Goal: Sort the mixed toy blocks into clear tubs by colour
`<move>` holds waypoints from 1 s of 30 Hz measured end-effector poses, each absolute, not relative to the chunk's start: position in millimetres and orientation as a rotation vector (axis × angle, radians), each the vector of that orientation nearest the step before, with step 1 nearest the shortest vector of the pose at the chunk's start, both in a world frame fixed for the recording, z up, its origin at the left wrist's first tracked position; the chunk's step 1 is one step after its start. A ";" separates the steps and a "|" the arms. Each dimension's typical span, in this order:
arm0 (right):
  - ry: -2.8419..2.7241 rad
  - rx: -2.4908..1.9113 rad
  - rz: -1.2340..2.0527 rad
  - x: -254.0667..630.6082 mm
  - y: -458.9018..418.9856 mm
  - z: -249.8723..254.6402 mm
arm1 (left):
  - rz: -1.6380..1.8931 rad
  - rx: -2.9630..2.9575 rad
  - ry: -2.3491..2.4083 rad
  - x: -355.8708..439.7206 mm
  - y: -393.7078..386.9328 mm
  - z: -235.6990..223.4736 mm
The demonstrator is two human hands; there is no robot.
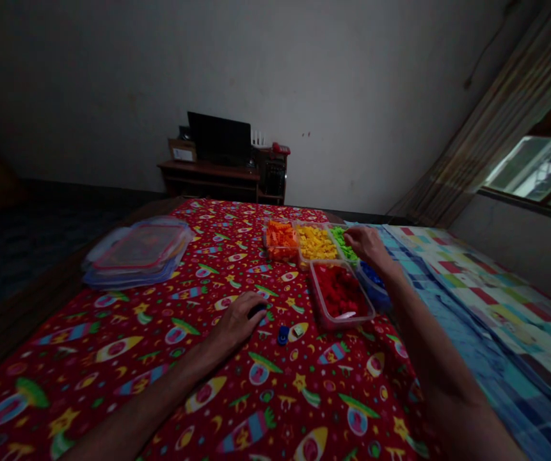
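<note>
My left hand (242, 316) rests on the red patterned cloth, its fingers curled round a small dark blue piece (256, 310). Just to its right lie a blue toy block (283, 335) and a tiny pale piece (298, 330). Over the box of green pieces (341, 238) hangs my right hand (365, 244), fingers bent together; anything in them is hidden. Partly under my right forearm is a tub of blue pieces (371, 275). Nearer me stands a clear box of red pieces (336, 291), a white piece (345, 315) at its front.
Clear boxes of orange pieces (281, 238) and yellow pieces (317, 243) stand left of the green ones. Stacked plastic lids (138, 251) lie at the left on the cloth (179, 384). Beyond is a desk with a monitor (220, 137). Folded bedding (491, 307) lies at the right.
</note>
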State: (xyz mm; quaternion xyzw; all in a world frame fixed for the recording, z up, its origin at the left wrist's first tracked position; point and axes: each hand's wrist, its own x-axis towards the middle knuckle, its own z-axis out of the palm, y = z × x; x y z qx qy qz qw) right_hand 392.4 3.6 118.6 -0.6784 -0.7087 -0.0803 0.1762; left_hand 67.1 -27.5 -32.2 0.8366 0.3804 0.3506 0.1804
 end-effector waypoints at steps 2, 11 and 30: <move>-2.046 -1.727 -0.077 370.5 -20.0 112.9 | 0.991 2.346 1.075 67.4 -28.5 -30.6; -2.463 -1.352 0.292 300.9 -93.9 43.7 | 0.913 2.303 0.913 77.2 -48.6 -12.5; -2.450 -1.187 0.213 299.4 -127.5 17.5 | 0.860 2.462 0.860 70.3 -36.6 -33.5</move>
